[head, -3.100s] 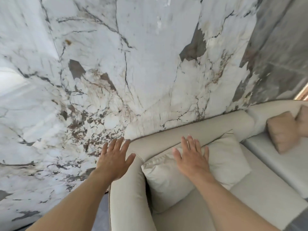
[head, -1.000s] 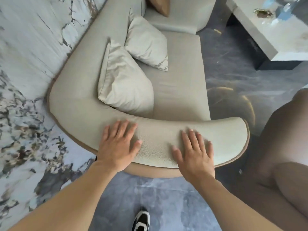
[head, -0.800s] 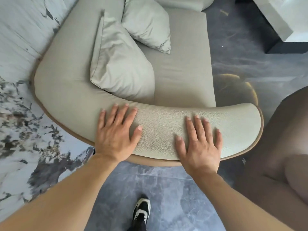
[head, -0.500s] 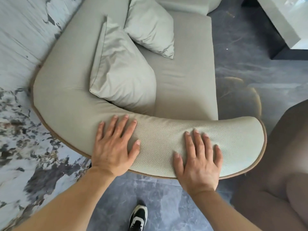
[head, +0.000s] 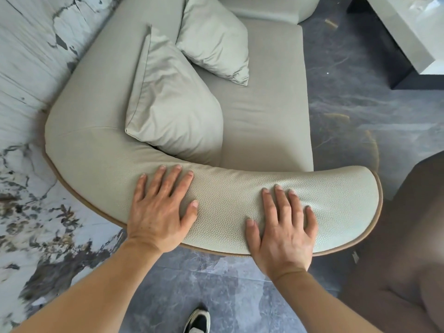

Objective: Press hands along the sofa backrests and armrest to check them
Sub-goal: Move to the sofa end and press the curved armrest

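Note:
A pale grey-beige sofa fills the view from above. Its curved armrest (head: pixel 223 203), pebbled leather with a tan piping edge, runs across the middle. My left hand (head: pixel 159 207) lies flat on the armrest's left part, fingers spread. My right hand (head: pixel 282 230) lies flat further right, palm at the near edge, fingers spread. The backrest (head: pixel 96 75) continues from the corner up along the left wall. Neither hand holds anything.
Two pale cushions (head: pixel 168 102) (head: pixel 216 42) lean on the seat (head: pixel 264 111) by the backrest. A marble wall (head: pixel 26 68) stands left. A white low table (head: pixel 413 27) is top right, a brown seat (head: pixel 396 260) right, my shoe (head: pixel 198 322) on the grey floor.
About three seconds ago my hands were up at the backrest corner by the wall. Over the last second both palms stay flat on the armrest, barely shifting; the view drifts slightly.

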Tool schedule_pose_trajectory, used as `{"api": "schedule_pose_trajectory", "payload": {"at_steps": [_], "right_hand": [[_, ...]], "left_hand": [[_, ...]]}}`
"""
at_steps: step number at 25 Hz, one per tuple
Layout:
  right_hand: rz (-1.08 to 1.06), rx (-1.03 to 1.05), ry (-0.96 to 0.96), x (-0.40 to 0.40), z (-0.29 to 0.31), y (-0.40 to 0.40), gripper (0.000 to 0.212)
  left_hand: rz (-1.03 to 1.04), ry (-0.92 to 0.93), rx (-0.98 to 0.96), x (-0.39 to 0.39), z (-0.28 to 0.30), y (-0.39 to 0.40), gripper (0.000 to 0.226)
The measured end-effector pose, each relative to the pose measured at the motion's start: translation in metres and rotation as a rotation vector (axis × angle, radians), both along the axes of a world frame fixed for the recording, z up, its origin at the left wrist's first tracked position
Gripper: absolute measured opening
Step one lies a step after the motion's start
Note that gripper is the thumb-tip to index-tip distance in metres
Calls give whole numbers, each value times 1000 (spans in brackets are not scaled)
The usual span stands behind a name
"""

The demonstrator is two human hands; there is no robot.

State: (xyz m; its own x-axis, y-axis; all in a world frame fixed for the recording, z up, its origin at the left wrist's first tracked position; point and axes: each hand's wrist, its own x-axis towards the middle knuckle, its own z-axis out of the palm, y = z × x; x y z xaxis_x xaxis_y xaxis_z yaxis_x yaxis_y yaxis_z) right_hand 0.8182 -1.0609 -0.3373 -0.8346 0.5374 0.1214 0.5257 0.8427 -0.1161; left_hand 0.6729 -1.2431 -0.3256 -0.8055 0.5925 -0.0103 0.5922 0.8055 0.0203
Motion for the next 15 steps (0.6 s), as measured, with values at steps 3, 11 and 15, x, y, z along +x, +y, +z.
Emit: {"api": "schedule_pose_trajectory", "payload": {"at_steps": [3, 11, 15], "right_hand": [[0, 5, 12, -13, -1, 10, 66], [5, 45, 44, -50, -4, 37, 66], [5, 38, 42, -61, -4, 40, 66]], "left_hand": [[1, 11, 15, -12, -2, 9, 63], [7, 14, 16, -50, -3, 35, 62], [-5, 1, 9, -61, -1, 39, 63]]}}
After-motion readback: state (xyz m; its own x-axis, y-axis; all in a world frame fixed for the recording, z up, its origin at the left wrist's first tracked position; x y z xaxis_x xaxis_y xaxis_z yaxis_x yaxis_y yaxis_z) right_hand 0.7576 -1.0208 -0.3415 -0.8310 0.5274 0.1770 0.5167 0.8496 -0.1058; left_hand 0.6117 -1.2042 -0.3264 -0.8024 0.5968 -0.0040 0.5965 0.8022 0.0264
